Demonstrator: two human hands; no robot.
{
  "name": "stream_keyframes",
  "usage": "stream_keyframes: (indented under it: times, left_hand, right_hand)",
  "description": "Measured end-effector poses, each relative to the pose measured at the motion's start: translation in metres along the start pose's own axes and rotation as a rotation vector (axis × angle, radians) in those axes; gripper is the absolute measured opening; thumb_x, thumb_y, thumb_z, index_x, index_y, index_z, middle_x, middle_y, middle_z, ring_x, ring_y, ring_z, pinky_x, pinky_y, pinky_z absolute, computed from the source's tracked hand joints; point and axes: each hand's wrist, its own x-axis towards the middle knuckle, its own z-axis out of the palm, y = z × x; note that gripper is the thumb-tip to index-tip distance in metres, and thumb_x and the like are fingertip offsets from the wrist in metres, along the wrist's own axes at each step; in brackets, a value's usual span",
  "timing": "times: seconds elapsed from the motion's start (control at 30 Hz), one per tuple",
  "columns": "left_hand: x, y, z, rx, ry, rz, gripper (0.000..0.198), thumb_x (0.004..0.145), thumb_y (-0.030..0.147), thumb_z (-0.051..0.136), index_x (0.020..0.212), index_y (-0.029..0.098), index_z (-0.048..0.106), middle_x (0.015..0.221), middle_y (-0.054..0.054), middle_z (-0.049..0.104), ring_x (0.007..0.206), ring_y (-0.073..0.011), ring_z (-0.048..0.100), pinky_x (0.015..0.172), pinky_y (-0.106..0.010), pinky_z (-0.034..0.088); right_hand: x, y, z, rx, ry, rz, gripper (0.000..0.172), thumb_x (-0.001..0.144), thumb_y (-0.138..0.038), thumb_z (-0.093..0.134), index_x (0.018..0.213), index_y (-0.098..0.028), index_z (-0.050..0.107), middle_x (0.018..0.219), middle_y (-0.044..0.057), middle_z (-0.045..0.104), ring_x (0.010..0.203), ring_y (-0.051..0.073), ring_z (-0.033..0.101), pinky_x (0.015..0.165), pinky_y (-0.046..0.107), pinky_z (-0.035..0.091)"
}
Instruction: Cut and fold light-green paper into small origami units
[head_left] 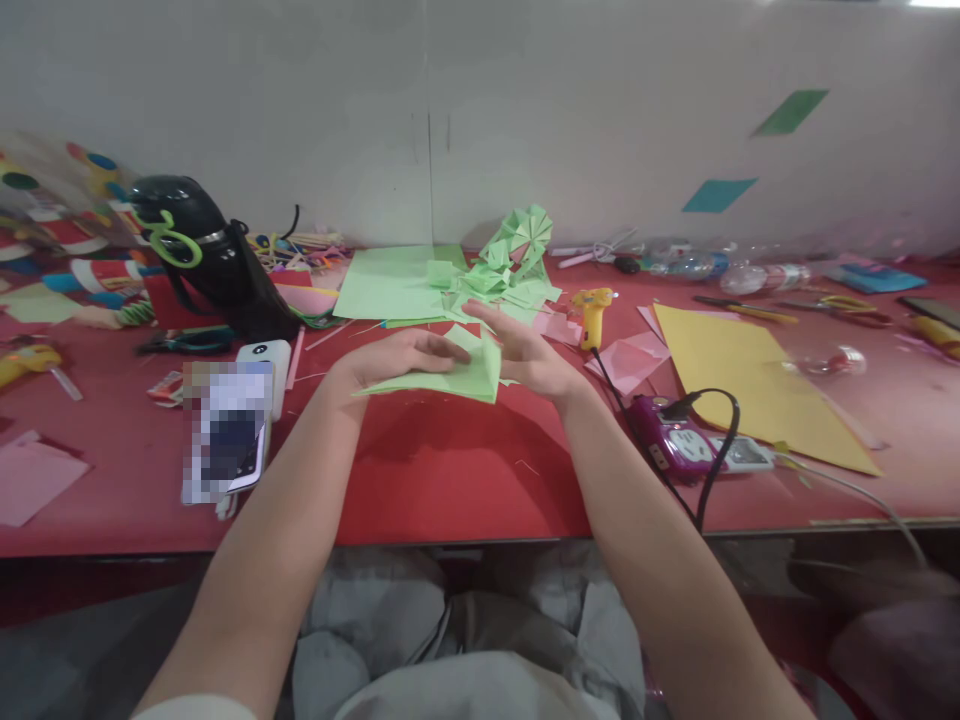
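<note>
A folded sheet of light green paper [450, 380] is held just above the red tabletop, in front of me. My left hand [397, 358] grips it from the left, fingers curved over its upper face and the thumb hidden. At the paper's upright right fold is my right hand [534, 362], its fingers stretched out and apart; whether they press on the fold I cannot tell. Behind both hands lie green sheets [382, 285] and a heap of cut and pleated green paper pieces [495, 275], with a round pleated fan [529, 232] on top.
To the right are a yellow glue gun [593, 315], pink paper [628, 362], a yellow sheet [757, 385] and a purple power strip [675, 440] with cables. On the left stand a black bottle [217, 260] and a phone [229, 430]. A red table edge [465, 535] runs before my lap.
</note>
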Motion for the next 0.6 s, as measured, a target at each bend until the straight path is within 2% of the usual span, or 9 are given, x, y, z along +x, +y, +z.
stream_keyframes:
  times: [0.07, 0.17, 0.23, 0.3, 0.37, 0.43, 0.5, 0.53, 0.6]
  left_hand:
    - [0.0, 0.0, 0.0, -0.002, -0.017, -0.024, 0.028, 0.073, 0.031, 0.078, 0.099, 0.021, 0.079, 0.099, -0.009, 0.076, 0.079, -0.0215, 0.07, 0.073, -0.032, 0.053]
    - [-0.001, -0.002, -0.002, -0.094, 0.023, -0.034, 0.026, 0.074, 0.026, 0.075, 0.099, 0.017, 0.079, 0.093, -0.01, 0.076, 0.069, -0.0175, 0.069, 0.064, -0.027, 0.052]
    - [-0.002, -0.003, -0.005, -0.196, 0.069, -0.03, 0.027, 0.075, 0.021, 0.074, 0.101, 0.015, 0.078, 0.087, -0.009, 0.075, 0.063, -0.0135, 0.067, 0.059, -0.023, 0.051]
    - [-0.004, -0.001, -0.007, -0.305, 0.124, 0.003, 0.023, 0.079, 0.018, 0.07, 0.101, 0.013, 0.076, 0.087, -0.008, 0.075, 0.062, -0.01, 0.066, 0.056, -0.017, 0.051]
    - [-0.005, 0.004, -0.008, -0.435, 0.19, 0.064, 0.02, 0.086, 0.022, 0.063, 0.099, 0.011, 0.074, 0.095, -0.01, 0.075, 0.063, -0.0085, 0.065, 0.052, -0.014, 0.049]
    - [-0.005, 0.009, -0.008, -0.577, 0.288, 0.12, 0.029, 0.093, 0.034, 0.053, 0.095, 0.01, 0.071, 0.095, -0.012, 0.074, 0.059, -0.0085, 0.063, 0.045, -0.015, 0.045]
    - [-0.003, 0.012, -0.01, -0.686, 0.43, 0.156, 0.039, 0.095, 0.046, 0.047, 0.09, 0.012, 0.067, 0.077, -0.009, 0.069, 0.049, -0.0084, 0.055, 0.038, -0.017, 0.036]
    - [-0.002, 0.012, -0.012, -0.716, 0.515, 0.178, 0.042, 0.094, 0.051, 0.046, 0.087, 0.014, 0.064, 0.069, -0.006, 0.065, 0.045, -0.0085, 0.051, 0.036, -0.019, 0.032]
    - [0.001, 0.009, -0.02, -0.701, 0.687, 0.222, 0.044, 0.091, 0.059, 0.045, 0.086, 0.018, 0.061, 0.068, -0.005, 0.061, 0.046, -0.0094, 0.049, 0.037, -0.022, 0.029]
  right_hand:
    - [-0.001, -0.001, -0.001, -0.01, -0.082, -0.058, 0.06, 0.072, -0.023, 0.073, 0.129, -0.035, 0.061, 0.154, 0.0, 0.043, 0.144, 0.028, 0.037, 0.108, 0.042, 0.043]
    - [-0.001, -0.002, -0.002, -0.042, -0.108, -0.059, 0.046, 0.075, -0.025, 0.073, 0.121, -0.03, 0.067, 0.136, 0.005, 0.058, 0.126, 0.026, 0.054, 0.097, 0.038, 0.048]
    - [0.0, 0.0, -0.003, -0.038, -0.08, -0.056, 0.039, 0.074, -0.029, 0.077, 0.113, -0.026, 0.069, 0.117, 0.005, 0.067, 0.105, 0.021, 0.062, 0.087, 0.035, 0.05]
    - [0.002, 0.003, -0.003, -0.031, -0.008, -0.059, 0.029, 0.072, -0.034, 0.08, 0.097, -0.021, 0.072, 0.097, 0.004, 0.069, 0.088, 0.017, 0.063, 0.078, 0.031, 0.049]
    - [0.004, 0.006, -0.002, -0.008, 0.096, -0.048, 0.025, 0.072, -0.04, 0.081, 0.081, -0.018, 0.071, 0.081, 0.003, 0.067, 0.076, 0.015, 0.06, 0.071, 0.03, 0.048]
    - [0.007, 0.008, 0.0, 0.071, 0.229, -0.03, 0.031, 0.072, -0.045, 0.08, 0.072, -0.019, 0.065, 0.072, 0.001, 0.064, 0.069, 0.014, 0.059, 0.065, 0.028, 0.048]
    - [0.008, 0.009, 0.003, 0.194, 0.313, 0.0, 0.034, 0.071, -0.048, 0.08, 0.076, -0.021, 0.06, 0.072, 0.0, 0.064, 0.068, 0.014, 0.061, 0.062, 0.028, 0.05]
    - [0.009, 0.01, 0.005, 0.25, 0.325, 0.025, 0.035, 0.071, -0.047, 0.08, 0.082, -0.022, 0.059, 0.074, 0.0, 0.065, 0.069, 0.015, 0.062, 0.062, 0.028, 0.051]
    - [0.01, 0.011, 0.008, 0.316, 0.31, 0.12, 0.038, 0.071, -0.044, 0.08, 0.094, -0.024, 0.057, 0.079, 0.0, 0.068, 0.071, 0.016, 0.065, 0.063, 0.028, 0.054]
